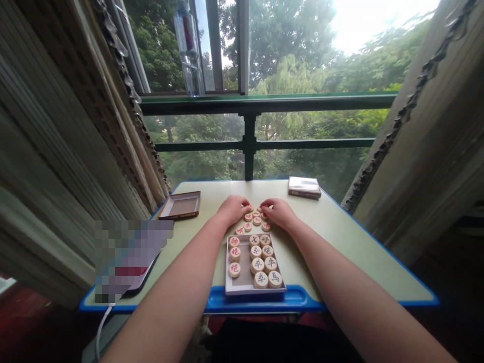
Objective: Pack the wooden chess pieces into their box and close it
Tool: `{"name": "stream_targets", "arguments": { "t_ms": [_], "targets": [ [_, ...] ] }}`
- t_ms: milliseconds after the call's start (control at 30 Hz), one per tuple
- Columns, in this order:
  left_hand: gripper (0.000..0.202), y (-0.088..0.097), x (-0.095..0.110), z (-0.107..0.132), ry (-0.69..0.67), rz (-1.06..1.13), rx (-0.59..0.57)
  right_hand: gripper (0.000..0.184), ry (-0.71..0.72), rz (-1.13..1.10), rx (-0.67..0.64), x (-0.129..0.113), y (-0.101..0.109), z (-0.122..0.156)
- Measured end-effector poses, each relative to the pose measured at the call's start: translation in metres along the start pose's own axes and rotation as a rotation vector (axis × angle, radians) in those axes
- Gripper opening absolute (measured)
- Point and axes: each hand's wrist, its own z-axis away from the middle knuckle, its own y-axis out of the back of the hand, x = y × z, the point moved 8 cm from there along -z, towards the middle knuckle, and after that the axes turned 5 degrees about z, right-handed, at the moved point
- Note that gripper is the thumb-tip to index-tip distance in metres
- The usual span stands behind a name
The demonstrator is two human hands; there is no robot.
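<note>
Round wooden xiangqi pieces with red characters lie loose on the table, among them one piece (256, 221) between my two hands. My left hand (235, 208) has its fingers curled around a piece (250, 207) at the far edge of this group. Opposite it, my right hand (278, 210) pinches another piece (259, 208), its fingers partly covering a piece just below. Nearer me sits an open shallow box (245, 287). Black-character pieces (260, 279) fill two columns at its right, and red ones (234, 269) stand along its left side.
An empty box lid (181, 205) lies at the table's left. A phone-like device (136, 267), partly pixelated, has a white cable (99, 327). Toward the back right is a small box (304, 186). A green railing (264, 104) and a clear bottle (190, 55) stand beyond the table (351, 252).
</note>
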Motion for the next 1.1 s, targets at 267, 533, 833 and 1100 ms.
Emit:
{"name": "stream_targets", "arguments": {
  "t_ms": [267,533,833,1100],
  "targets": [
    [0.038,0.000,-0.003,0.000,0.045,-0.063,-0.025,0.024,0.008,0.033,0.000,-0.001,-0.001,-0.002],
    [0.035,-0.001,0.002,0.001,0.038,-0.074,-0.024,0.028,-0.034,0.072,0.023,0.003,-0.001,-0.003],
    [0.028,0.003,0.011,0.001,-0.015,-0.025,0.047,0.028,-0.045,0.027,-0.017,0.003,-0.002,-0.003],
    [0.028,0.002,0.010,0.000,-0.016,0.019,0.041,0.026,-0.123,-0.048,-0.041,0.008,0.001,0.001]
  ]
}}
